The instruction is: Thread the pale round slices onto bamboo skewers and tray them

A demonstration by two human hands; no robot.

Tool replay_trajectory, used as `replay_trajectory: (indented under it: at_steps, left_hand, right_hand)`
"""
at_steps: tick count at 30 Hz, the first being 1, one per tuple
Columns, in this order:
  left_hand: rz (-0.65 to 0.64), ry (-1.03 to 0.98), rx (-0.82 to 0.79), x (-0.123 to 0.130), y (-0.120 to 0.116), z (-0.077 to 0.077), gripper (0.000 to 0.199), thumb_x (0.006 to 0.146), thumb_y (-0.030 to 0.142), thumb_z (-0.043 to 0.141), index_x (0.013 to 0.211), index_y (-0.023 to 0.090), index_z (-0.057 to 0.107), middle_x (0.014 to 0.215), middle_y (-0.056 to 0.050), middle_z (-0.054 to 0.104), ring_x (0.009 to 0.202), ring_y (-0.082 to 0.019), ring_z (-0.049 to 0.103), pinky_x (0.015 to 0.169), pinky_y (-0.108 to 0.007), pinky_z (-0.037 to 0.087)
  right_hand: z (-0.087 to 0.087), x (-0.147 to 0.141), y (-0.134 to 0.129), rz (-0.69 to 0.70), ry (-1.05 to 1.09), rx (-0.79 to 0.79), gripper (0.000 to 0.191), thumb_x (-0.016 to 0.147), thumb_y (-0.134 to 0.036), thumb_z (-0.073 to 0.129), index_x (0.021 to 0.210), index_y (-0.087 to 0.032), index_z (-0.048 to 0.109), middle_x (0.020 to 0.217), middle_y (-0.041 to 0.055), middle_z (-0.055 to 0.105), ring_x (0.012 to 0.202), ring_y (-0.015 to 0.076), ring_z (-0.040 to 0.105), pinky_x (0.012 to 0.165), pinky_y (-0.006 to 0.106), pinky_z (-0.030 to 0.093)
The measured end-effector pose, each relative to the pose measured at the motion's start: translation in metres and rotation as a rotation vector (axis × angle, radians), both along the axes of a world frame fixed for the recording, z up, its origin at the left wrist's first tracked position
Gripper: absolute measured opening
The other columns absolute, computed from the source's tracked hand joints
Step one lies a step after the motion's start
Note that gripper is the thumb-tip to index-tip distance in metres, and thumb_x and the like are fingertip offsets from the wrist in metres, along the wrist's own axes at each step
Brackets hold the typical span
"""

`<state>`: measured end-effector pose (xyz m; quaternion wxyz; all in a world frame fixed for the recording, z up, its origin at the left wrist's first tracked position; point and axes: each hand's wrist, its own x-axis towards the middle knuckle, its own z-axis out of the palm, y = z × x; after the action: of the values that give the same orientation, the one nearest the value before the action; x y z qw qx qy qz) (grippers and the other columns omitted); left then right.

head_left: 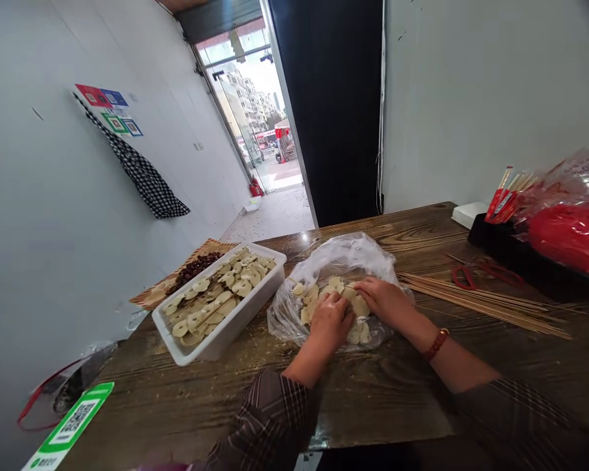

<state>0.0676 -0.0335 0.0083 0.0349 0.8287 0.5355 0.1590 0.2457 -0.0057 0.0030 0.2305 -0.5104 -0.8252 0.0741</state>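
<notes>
My left hand (330, 319) is over an open clear plastic bag (289, 320), its fingers curled down among pale round slices (334, 284). What those fingers grip is hidden beneath them. From the right, my right hand (383, 299) reaches into the same bag, fingers closed together at the slices; whatever they pinch is too small to make out. Left of the bag, a white plastic tub (269, 288) holds many similar slices (220, 291), some with small holes and some threaded on thin sticks.
Bamboo skewers (481, 304) lie right of the bag, near red-handled scissors (464, 277). A black box (495, 245) carries chopstick packets (501, 203) and a red plastic bag (569, 229). Behind the tub, dark red pieces (194, 271) rest on a woven mat (152, 294). A QR card (73, 422) stands front left.
</notes>
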Motion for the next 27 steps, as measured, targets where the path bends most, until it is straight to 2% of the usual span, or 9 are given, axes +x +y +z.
replay_trajectory:
  at_steps: [7, 13, 16, 18, 22, 25, 27]
  left_hand:
    - [-0.024, -0.179, -0.006, -0.002, 0.002, -0.004, 0.010, 0.079, 0.012, 0.056, 0.082, 0.020, 0.061, 0.087, -0.006, 0.062, 0.090, -0.022, 0.055, 0.081, -0.034, 0.043]
    - [-0.043, -0.387, -0.105, -0.001, 0.003, -0.005, 0.008, 0.078, 0.015, 0.058, 0.079, 0.019, 0.065, 0.072, -0.001, 0.056, 0.073, -0.016, 0.052, 0.069, -0.028, 0.040]
    - [-0.013, -0.593, -0.178, -0.005, 0.006, -0.002, 0.009, 0.078, 0.019, 0.059, 0.071, 0.017, 0.064, 0.068, 0.000, 0.055, 0.064, -0.012, 0.048, 0.063, -0.025, 0.037]
    - [0.036, -0.790, -0.217, -0.009, 0.009, 0.001, 0.009, 0.076, 0.024, 0.062, 0.073, 0.016, 0.064, 0.067, 0.001, 0.056, 0.063, -0.011, 0.047, 0.061, -0.023, 0.037]
    - [0.149, -1.218, -0.384, -0.022, 0.017, 0.006, 0.024, 0.071, 0.036, 0.071, 0.077, 0.016, 0.060, 0.065, 0.004, 0.055, 0.057, -0.007, 0.047, 0.053, -0.019, 0.038]
    - [0.176, -1.394, -0.457, -0.029, 0.019, 0.009, 0.031, 0.067, 0.038, 0.076, 0.080, 0.016, 0.059, 0.068, 0.004, 0.058, 0.057, -0.007, 0.052, 0.054, -0.019, 0.044]
    - [0.175, -1.448, -0.474, -0.031, 0.020, 0.009, 0.033, 0.065, 0.037, 0.078, 0.082, 0.016, 0.060, 0.070, 0.003, 0.060, 0.058, -0.007, 0.054, 0.054, -0.019, 0.046]
  right_hand:
    - [-0.001, 0.002, 0.003, 0.026, 0.015, 0.004, 0.025, 0.100, -0.024, 0.045, 0.091, -0.018, 0.068, 0.092, 0.0073, 0.066, 0.085, 0.0189, 0.064, 0.072, 0.027, 0.044]
    - [-0.006, 0.003, 0.006, 0.028, 0.094, 0.038, 0.022, 0.097, -0.020, 0.049, 0.094, -0.017, 0.070, 0.094, 0.0086, 0.069, 0.088, 0.0204, 0.064, 0.077, 0.030, 0.046]
    - [-0.009, 0.006, 0.008, 0.026, 0.154, 0.064, 0.021, 0.095, -0.018, 0.050, 0.094, -0.017, 0.071, 0.093, 0.0090, 0.070, 0.089, 0.0210, 0.064, 0.080, 0.032, 0.048]
    - [-0.007, 0.009, 0.009, 0.013, 0.212, 0.093, 0.021, 0.094, -0.018, 0.051, 0.095, -0.016, 0.072, 0.093, 0.0094, 0.069, 0.088, 0.0214, 0.064, 0.081, 0.034, 0.049]
    - [0.003, 0.011, 0.003, 0.013, 0.363, 0.195, 0.021, 0.094, -0.023, 0.052, 0.097, -0.020, 0.072, 0.093, 0.0078, 0.068, 0.089, 0.0211, 0.064, 0.081, 0.034, 0.050]
    - [0.013, 0.008, -0.008, 0.024, 0.404, 0.257, 0.021, 0.095, -0.026, 0.054, 0.099, -0.021, 0.073, 0.094, 0.0077, 0.066, 0.087, 0.0202, 0.063, 0.075, 0.032, 0.050]
    - [0.019, 0.004, -0.017, 0.035, 0.353, 0.302, 0.021, 0.095, -0.027, 0.054, 0.100, -0.022, 0.074, 0.094, 0.0076, 0.065, 0.087, 0.0201, 0.062, 0.072, 0.031, 0.049]
